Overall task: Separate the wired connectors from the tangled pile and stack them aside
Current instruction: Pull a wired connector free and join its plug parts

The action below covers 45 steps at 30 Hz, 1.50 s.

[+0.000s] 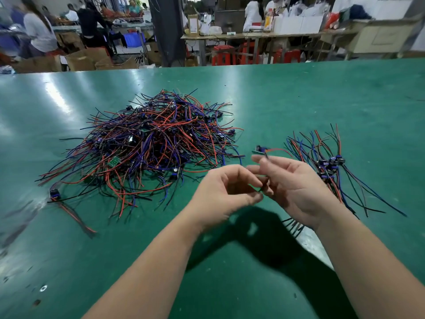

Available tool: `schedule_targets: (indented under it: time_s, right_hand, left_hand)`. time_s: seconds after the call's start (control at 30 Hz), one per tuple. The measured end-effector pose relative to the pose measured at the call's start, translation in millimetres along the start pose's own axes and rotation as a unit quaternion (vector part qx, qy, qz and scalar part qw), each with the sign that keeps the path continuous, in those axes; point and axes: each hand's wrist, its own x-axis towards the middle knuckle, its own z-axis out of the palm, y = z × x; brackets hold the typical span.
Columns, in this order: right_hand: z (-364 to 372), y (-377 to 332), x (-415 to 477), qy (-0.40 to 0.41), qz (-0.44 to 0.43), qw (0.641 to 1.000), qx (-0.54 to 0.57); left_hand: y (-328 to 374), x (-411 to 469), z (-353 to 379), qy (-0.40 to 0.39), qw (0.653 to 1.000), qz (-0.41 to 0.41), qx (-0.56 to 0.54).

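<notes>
The left hand, fingers curled, pinches the loose wire ends of one wired connector. The right hand, half curled, pinches the wires just below the plug, apparently to pull them straight. The hands hold it above the bench, between the tangled pile and the sorted stack, whose bunched plugs suggest aligned laying.
</notes>
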Motion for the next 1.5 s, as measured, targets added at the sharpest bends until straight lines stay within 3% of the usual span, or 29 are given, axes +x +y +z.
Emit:
schedule_targets:
  time_s: [0.07, 0.17, 0.27, 0.4, 0.57, 0.63, 0.73, 0.8, 0.87, 1.0, 1.13, 1.37, 1.5]
  right_hand:
    - [-0.5, 0.8, -1.0, 0.021, -0.001, 0.999, -0.049]
    - [-1.5, 0.5, -1.7, 0.023, -0.010, 0.998, -0.061]
    - [-2.8, -2.7, -4.6, -0.025, -0.008, 0.999, -0.046]
    - [2.2, 1.1, -7.7, -0.110, -0.021, 0.991, -0.076]
    - [7.5, 11.8, -7.3, -0.103, -0.056, 0.967, -0.227]
    - [7.5, 12.6, -8.8, -0.085, -0.072, 0.955, -0.275]
    - [-0.2, 9.2, -6.0, 0.053, -0.196, 0.912, -0.355]
    - [-8.4, 0.6, -3.1, 0.150, -0.234, 0.918, -0.284]
    - [-15.6, -8.8, -0.8, 0.178, -0.196, 0.950, -0.165]
    - [-12.1, -9.5, -1.6, 0.051, -0.083, 0.992, -0.086]
    - [-2.5, -2.7, -7.1, -0.077, -0.098, 0.991, -0.055]
    - [0.5, -0.1, -7.7, -0.046, -0.118, 0.990, -0.057]
    - [0.7, -2.0, -4.9, -0.014, -0.113, 0.993, -0.042]
  left_hand:
    - [-1.4, -0.2, 0.4, 0.007, 0.999, -0.021, 0.023]
    - [0.0, 2.0, -3.6, 0.089, 0.993, -0.037, 0.066]
    - [0.6, 6.9, -7.0, 0.162, 0.983, -0.072, 0.056]
    - [4.8, 7.5, -6.1, 0.143, 0.986, -0.089, 0.004]
    - [8.1, 6.8, -2.8, 0.123, 0.988, -0.077, -0.060]
    - [6.8, 8.4, -4.3, 0.136, 0.982, -0.072, -0.110]
    - [12.7, 9.1, -9.1, 0.132, 0.970, -0.074, -0.188]
    - [18.1, 8.1, -14.4, 0.116, 0.961, -0.086, -0.235]
    - [23.0, 6.7, -17.7, 0.092, 0.949, -0.096, -0.284]
    - [25.7, 3.5, -12.7, 0.016, 0.941, -0.130, -0.313]
    - [20.0, -0.3, -0.4, -0.029, 0.958, -0.160, -0.237]
    - [22.0, -2.6, 10.1, -0.013, 0.914, -0.266, -0.304]
    - [23.0, -0.2, 11.4, 0.012, 0.926, -0.297, -0.233]
